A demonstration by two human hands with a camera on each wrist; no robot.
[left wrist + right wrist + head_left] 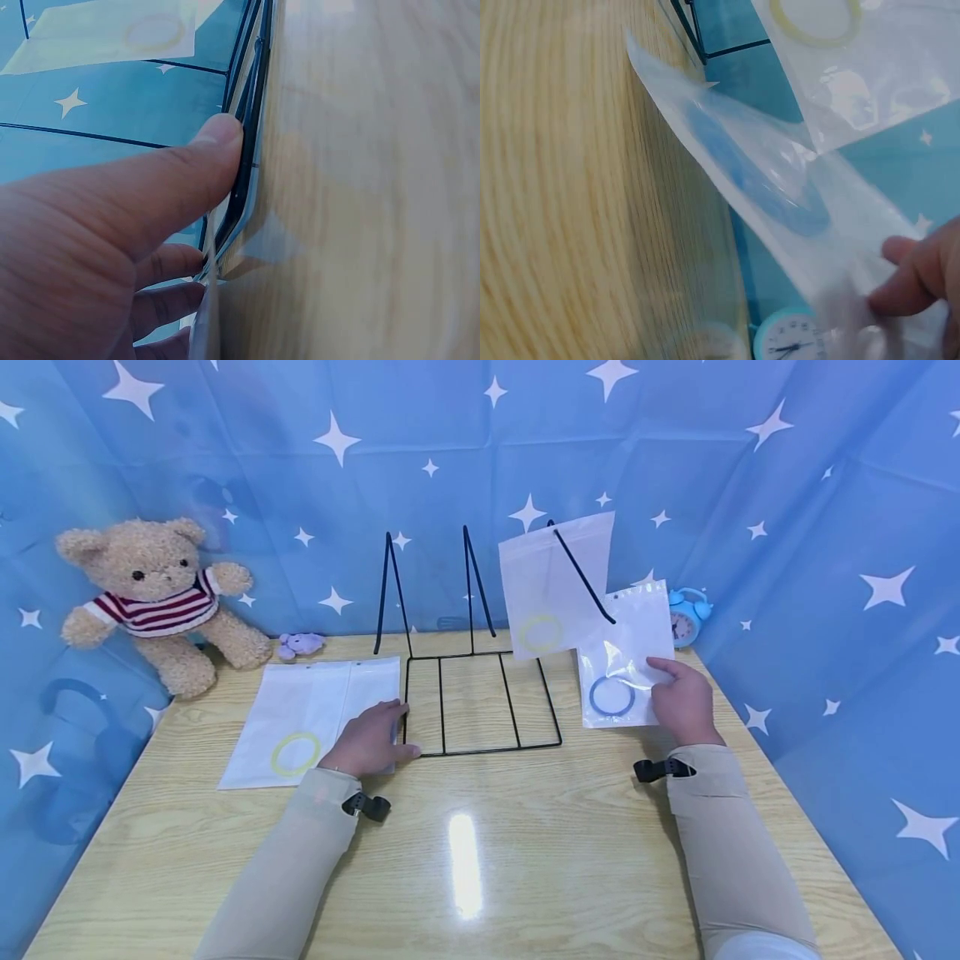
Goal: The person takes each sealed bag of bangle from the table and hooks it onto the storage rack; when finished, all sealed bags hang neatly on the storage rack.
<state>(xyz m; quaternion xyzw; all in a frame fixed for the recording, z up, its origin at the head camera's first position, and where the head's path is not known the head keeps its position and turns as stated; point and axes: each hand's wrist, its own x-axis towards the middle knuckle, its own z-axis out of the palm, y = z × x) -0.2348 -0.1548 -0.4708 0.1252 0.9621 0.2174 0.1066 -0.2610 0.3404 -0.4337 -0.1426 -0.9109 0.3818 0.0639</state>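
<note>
My left hand (pixel 369 739) grips the front left corner of a black wire rack (pixel 491 750) on the table. In the left wrist view its thumb (pixel 221 139) lies on the front bar. My right hand (pixel 684 700) pinches the right edge of a clear-and-white zip bag (pixel 637 652) holding a blue ring (pixel 611 696). This bag is raised at the rack's right, its top close to the tip of the right prong (pixel 585 577). Another bag (pixel 558 585) with a yellow ring (pixel 541 633) hangs from that prong, overlapping the raised bag in the head view.
White bags (pixel 300 714) with a yellow ring (pixel 296 754) lie left of the rack, partly under my left forearm's reach. A teddy bear (pixel 161 602), a small purple toy (pixel 301 645) and a blue alarm clock (pixel 686 618) stand along the back. Behind hangs a blue star curtain (pixel 450 427).
</note>
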